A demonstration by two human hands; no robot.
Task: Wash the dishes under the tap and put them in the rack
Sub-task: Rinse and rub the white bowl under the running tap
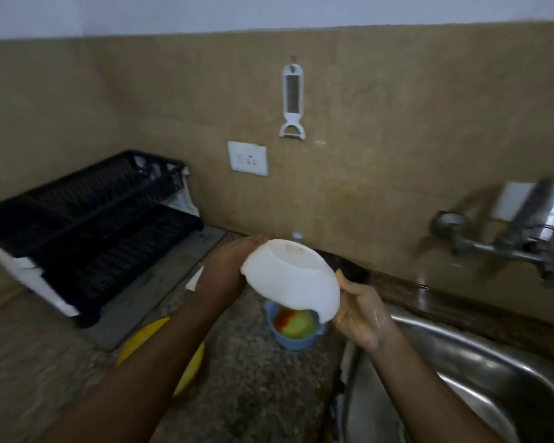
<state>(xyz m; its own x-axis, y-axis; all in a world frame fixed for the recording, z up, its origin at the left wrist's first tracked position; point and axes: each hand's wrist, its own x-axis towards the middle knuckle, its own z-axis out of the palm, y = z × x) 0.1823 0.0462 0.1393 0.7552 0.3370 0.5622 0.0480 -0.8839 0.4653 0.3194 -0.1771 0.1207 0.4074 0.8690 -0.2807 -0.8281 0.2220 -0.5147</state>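
A: What stands between the sink and the black rack?
B: On the surface, a blue cup near the sink's edge and a yellow plate just before the rack.
A: And above?
B: The rack's two tiers look bare; the tap juts from the wall on the right.

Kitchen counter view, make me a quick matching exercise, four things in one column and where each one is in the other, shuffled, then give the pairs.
Things:
1. white bowl
2. black dish rack
3. peeler
4. small blue container

Places:
A. hanging on the wall
B. on the counter, far left
C. held upside down between both hands
D. on the counter beside the sink, under the bowl

Pairs: 1-C, 2-B, 3-A, 4-D
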